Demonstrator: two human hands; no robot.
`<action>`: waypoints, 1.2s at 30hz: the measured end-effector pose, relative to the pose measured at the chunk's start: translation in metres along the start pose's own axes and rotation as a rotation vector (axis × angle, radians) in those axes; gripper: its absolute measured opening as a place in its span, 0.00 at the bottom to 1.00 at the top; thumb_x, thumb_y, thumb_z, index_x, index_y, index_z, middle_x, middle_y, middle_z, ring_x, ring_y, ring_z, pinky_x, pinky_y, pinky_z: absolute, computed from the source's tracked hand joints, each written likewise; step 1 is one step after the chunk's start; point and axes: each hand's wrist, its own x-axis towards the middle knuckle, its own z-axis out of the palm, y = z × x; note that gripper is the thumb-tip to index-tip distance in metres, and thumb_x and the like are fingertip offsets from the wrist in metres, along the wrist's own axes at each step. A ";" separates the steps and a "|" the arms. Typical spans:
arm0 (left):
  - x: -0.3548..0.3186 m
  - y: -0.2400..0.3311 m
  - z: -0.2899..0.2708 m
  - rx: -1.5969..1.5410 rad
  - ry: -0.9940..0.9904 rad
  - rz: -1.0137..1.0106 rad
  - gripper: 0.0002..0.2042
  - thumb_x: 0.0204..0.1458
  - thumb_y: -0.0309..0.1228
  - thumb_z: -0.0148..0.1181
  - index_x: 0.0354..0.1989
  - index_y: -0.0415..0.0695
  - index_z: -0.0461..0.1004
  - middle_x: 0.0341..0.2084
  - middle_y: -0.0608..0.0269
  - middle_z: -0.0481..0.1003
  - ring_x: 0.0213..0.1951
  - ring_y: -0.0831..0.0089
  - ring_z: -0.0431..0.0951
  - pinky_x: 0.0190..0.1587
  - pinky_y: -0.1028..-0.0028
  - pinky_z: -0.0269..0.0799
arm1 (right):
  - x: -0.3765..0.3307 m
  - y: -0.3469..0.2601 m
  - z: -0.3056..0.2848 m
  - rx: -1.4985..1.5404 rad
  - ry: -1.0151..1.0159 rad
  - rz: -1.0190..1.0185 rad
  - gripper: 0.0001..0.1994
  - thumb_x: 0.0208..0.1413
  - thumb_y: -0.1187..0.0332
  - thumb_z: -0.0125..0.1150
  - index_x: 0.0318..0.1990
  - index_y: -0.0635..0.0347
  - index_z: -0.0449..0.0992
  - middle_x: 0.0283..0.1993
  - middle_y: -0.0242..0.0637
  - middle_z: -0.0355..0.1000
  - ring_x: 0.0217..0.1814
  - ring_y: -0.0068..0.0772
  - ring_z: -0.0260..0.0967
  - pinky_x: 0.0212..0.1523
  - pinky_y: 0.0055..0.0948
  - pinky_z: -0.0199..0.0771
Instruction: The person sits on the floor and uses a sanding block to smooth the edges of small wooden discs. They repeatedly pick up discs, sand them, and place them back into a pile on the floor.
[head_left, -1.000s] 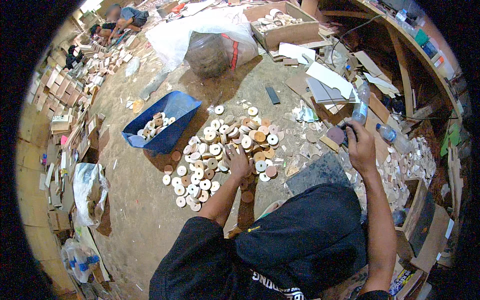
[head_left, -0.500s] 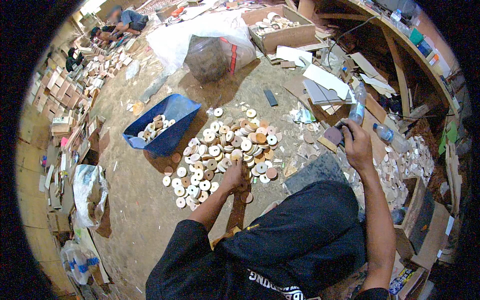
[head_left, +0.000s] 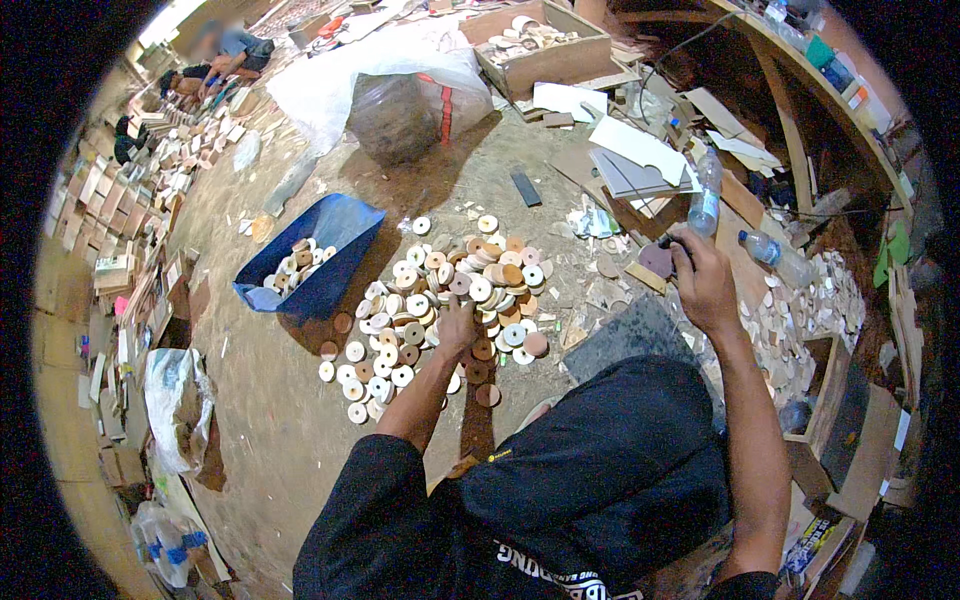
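Note:
A heap of small round wooden discs with centre holes (head_left: 410,331) lies on the ground before me. My left hand (head_left: 457,325) reaches into it, fingers drawn together at a brownish wooden disc (head_left: 460,284). Those fingertips partly hide the contact. Off to the right, my right hand (head_left: 706,287) is closed around a dark tool with a round purple-brown face, which looks like a sanding disc (head_left: 656,262). Most of its body is covered by my fingers. Left of the heap stands a blue scoop-shaped container (head_left: 335,222) with several discs inside.
A dark flat slab (head_left: 640,335) lies by my knee. Plastic bottles (head_left: 706,190), white board offcuts (head_left: 640,155) and a wooden box of pieces (head_left: 548,70) lie beyond. A translucent sack (head_left: 400,115) stands at the back. Two or more people (head_left: 240,55) sit far left.
The view has shifted slightly. My left hand has moved a little farther into the heap, to a brownish disc. My right hand keeps its hold on the purple-faced tool.

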 end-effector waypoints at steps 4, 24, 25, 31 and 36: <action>-0.010 -0.002 -0.005 -0.114 0.020 0.050 0.11 0.46 0.27 0.58 0.39 0.44 0.75 0.43 0.46 0.66 0.36 0.46 0.74 0.35 0.55 0.73 | -0.001 0.000 -0.001 0.026 -0.020 -0.007 0.08 0.57 0.71 0.50 0.40 0.65 0.72 0.33 0.50 0.73 0.35 0.50 0.72 0.36 0.41 0.69; 0.028 -0.020 0.018 0.080 -0.295 0.130 0.28 0.51 0.35 0.56 0.63 0.64 0.58 0.58 0.43 0.59 0.51 0.41 0.69 0.48 0.53 0.73 | 0.000 0.007 0.002 0.018 -0.009 -0.017 0.09 0.56 0.71 0.51 0.43 0.63 0.73 0.33 0.50 0.73 0.35 0.52 0.73 0.37 0.42 0.70; 0.028 -0.020 0.018 0.119 -0.293 0.136 0.28 0.51 0.35 0.55 0.63 0.64 0.58 0.59 0.43 0.59 0.51 0.40 0.69 0.48 0.52 0.73 | 0.000 0.006 0.002 -0.011 0.009 -0.047 0.09 0.56 0.70 0.51 0.43 0.62 0.73 0.33 0.50 0.73 0.35 0.52 0.73 0.37 0.42 0.70; 0.031 -0.014 -0.007 -0.052 -0.163 0.155 0.19 0.48 0.45 0.59 0.44 0.46 0.75 0.40 0.46 0.73 0.37 0.49 0.78 0.38 0.58 0.76 | -0.002 0.005 -0.002 -0.009 0.006 -0.044 0.09 0.57 0.70 0.52 0.42 0.63 0.73 0.33 0.49 0.73 0.35 0.51 0.73 0.37 0.41 0.70; 0.006 0.000 -0.032 -0.107 -0.177 0.169 0.18 0.45 0.32 0.59 0.47 0.48 0.72 0.38 0.46 0.72 0.37 0.49 0.76 0.38 0.55 0.74 | -0.002 0.006 -0.005 -0.015 0.014 -0.051 0.09 0.57 0.70 0.52 0.42 0.63 0.73 0.34 0.50 0.74 0.38 0.51 0.72 0.39 0.41 0.70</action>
